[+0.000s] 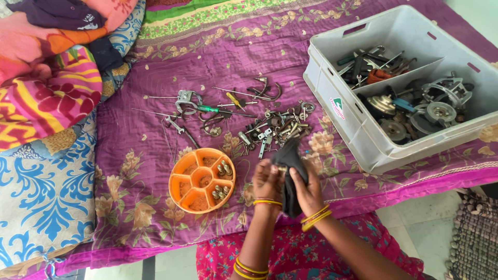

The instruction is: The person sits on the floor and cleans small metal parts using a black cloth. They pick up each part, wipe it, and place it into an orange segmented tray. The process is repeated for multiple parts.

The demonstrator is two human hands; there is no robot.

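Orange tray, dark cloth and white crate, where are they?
Orange tray [182, 181], head view: left compartment wall.
Dark cloth [290, 155], head view: upper fold above both hands.
White crate [358, 132], head view: front wall.

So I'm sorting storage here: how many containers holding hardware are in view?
2. A round orange divided tray lies on the purple quilt, just left of the hands. A white two-compartment crate stands at upper right. Others may lie outside the frame.

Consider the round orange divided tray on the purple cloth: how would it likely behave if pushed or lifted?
The orange tray looks like thin plastic, so it is probably light. Its flat base should slide rather than roll, though the quilted cloth may drag. The small metal pieces in its compartments would likely rattle or spill if tilted.
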